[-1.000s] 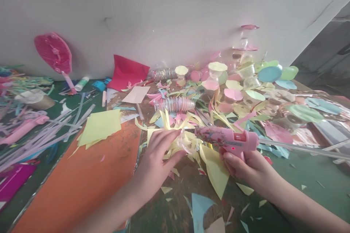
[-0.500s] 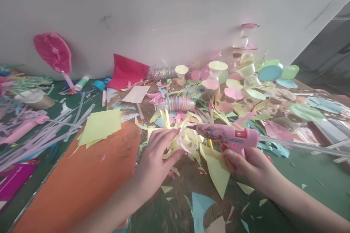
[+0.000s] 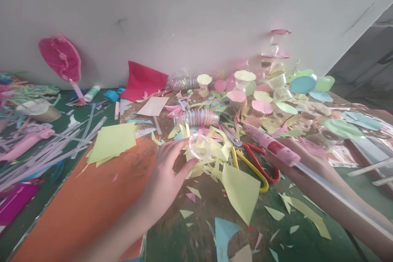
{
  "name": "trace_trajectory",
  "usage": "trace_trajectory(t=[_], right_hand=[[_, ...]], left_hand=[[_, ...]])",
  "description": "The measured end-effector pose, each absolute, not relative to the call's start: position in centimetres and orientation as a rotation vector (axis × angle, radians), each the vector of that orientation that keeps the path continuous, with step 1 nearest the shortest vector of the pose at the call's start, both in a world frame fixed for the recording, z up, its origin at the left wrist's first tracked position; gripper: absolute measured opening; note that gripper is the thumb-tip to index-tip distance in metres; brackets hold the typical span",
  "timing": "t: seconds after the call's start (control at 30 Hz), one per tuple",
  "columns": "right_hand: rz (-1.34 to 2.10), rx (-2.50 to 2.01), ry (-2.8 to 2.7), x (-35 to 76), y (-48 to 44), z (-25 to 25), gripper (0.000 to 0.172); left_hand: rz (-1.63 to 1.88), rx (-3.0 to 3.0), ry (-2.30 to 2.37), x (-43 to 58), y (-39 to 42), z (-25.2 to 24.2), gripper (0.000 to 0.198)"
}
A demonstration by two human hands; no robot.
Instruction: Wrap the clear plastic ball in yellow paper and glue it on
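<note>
- A small clear plastic cup point(image 3: 199, 146) is in the middle, above yellow paper strips point(image 3: 219, 144), its round rim turned towards the viewer.
- The left hand point(image 3: 172, 166) pinches the cup at its left side between thumb and fingers.
- The right hand point(image 3: 296, 159) grips a pink glue gun point(image 3: 268, 143), mostly from behind it; the gun's front end points up and left, apart from the cup.
- A long translucent glue stick point(image 3: 340, 198) runs out of the gun's back, over the right forearm.
- Between the hands lie scissors point(image 3: 237, 142) with one yellow and one red handle, the blades pointing away.
- A yellow paper sheet point(image 3: 241, 192) lies just beside the yellow handle; a blue scrap point(image 3: 225, 235) is nearer the viewer on the worktop point(image 3: 172, 229).
- Beyond the cup, a stack of clear ringed cups point(image 3: 196, 118) lies on its side.
- To the left, yellow squares point(image 3: 113, 143) rest on an orange board point(image 3: 101, 208).
- Farther left are pale translucent sticks point(image 3: 67, 143) and a second pink glue gun point(image 3: 27, 143).
- At the back, a red sheet point(image 3: 145, 82) leans against the wall point(image 3: 184, 16).
</note>
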State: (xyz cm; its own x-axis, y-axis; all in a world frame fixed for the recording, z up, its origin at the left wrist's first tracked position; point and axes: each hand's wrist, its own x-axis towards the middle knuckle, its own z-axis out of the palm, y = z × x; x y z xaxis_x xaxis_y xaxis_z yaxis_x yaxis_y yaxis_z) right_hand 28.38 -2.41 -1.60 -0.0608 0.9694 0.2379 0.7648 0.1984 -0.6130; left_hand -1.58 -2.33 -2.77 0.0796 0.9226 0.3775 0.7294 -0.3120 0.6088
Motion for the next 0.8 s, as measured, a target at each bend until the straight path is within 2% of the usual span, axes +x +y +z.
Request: trace_trajectory(t=[0.2, 0.33, 0.53, 0.7, 0.8], right_hand=[[0.189, -1.897, -2.154, 31.2, -1.4, -1.1, 0.023], [0.007, -1.814, -2.309, 31.8, -1.5, -2.2, 0.018], [-0.028, -1.729, -2.375, 32.2, -2.1, -3.7, 0.025], [-0.153, -1.716, -2.312, 32.6, -2.3, -1.9, 0.01], [-0.171, -1.421, -2.386, 31.0, -3.2, -0.8, 0.006]], left_hand=[[1.036, 2.1, 1.671, -1.7, -2.3, -2.7, 0.029], [1.001, 2.103, 1.676, -1.8, -2.3, -2.8, 0.03], [1.042, 2.117, 1.646, -1.8, -2.2, -3.0, 0.03], [1.04, 2.144, 1.631, -1.9, -2.3, -3.1, 0.028], [1.045, 2.142, 1.636, -1.9, -2.3, -3.3, 0.029]])
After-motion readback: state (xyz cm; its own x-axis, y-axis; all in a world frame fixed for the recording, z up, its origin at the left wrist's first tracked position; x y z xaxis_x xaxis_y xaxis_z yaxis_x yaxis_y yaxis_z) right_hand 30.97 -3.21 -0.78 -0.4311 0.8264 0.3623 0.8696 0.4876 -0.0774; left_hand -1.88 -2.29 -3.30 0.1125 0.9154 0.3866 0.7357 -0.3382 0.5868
